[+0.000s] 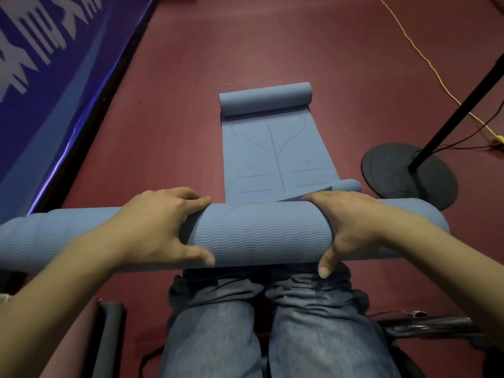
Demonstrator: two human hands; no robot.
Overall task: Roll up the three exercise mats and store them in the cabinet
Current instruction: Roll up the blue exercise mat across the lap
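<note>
Blue ribbed rolled mat (pixel 261 233) gripped by both hands (pixel 158 227) (pixel 351 227)

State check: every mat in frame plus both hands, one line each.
Near mat: fully rolled, lying across the person's lap.
Far mat: partly unrolled on the floor, both ends curled.
Left hand: grips the near mat, fingers over the top.
Right hand: grips the near mat, thumb at its near side.

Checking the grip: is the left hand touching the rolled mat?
Touching. The head view shows the left hand wrapped around the rolled mat, thumb in front.
</note>
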